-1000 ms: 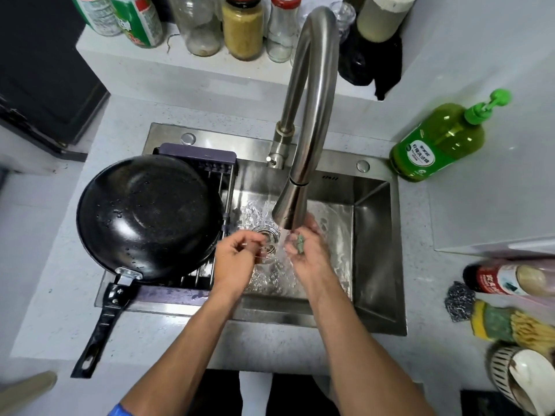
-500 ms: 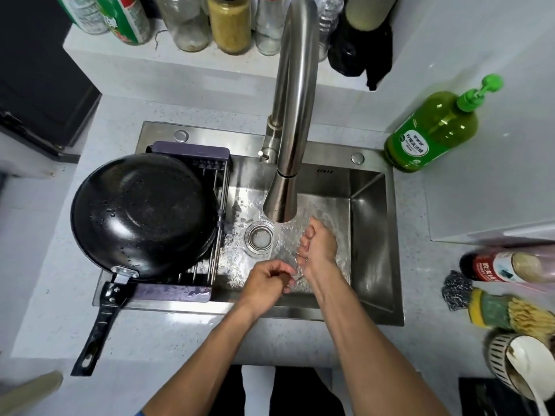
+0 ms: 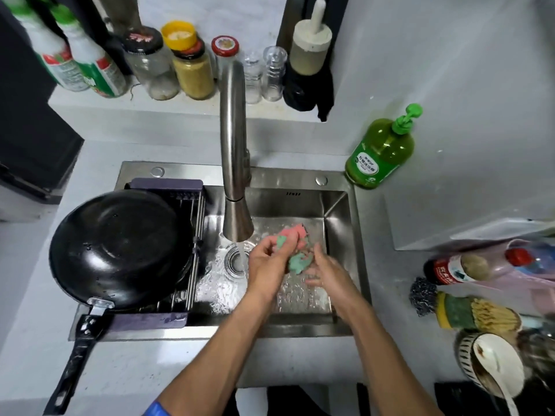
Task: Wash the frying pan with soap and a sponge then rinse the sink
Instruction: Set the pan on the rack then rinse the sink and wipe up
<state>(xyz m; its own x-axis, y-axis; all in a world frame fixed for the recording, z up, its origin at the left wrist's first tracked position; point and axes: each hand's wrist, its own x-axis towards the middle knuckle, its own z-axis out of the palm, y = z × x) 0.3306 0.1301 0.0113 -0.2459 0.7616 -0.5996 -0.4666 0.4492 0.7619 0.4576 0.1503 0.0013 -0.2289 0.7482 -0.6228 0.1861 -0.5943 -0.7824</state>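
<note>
- The sponge [image 3: 295, 250] is a crumpled, soft-looking pad in pink and green patches, held over the sink basin just right of the water stream.
- The left hand [image 3: 267, 267] grips the sponge's left edge with fingers curled around it; the knuckles face the camera.
- The right hand [image 3: 326, 270] supports the sponge from the lower right, with fingers bent against its green underside. The grasp is partly hidden by the sponge.
- Both hands meet at the sponge, between the spout and the right wall of the basin.
- Water [image 3: 241, 255] falls from the faucet [image 3: 235, 163], a brushed-metal tube with a flared conical spout, onto the round drain [image 3: 234, 262] beside the left hand.
- The sink [image 3: 339, 235] is rectangular stainless steel; its floor is wet and glistening.
- The frying pan [image 3: 120, 247] is black, round and glossy with droplets on it. It rests on a wire rack [image 3: 192, 250] with purple end pieces, spanning the left side of the sink, well apart from the hands. Its black handle [image 3: 72, 364] extends over the pale counter toward the camera.
- The soap bottle [image 3: 380, 151] is translucent green plastic with a green pump, upright at the sink's back right corner.
- A steel scourer [image 3: 422, 297] and a yellow-and-green scrub pad [image 3: 459, 313] lie on the counter at right.
- Jars and bottles [image 3: 192, 70] line the shelf behind the faucet.
</note>
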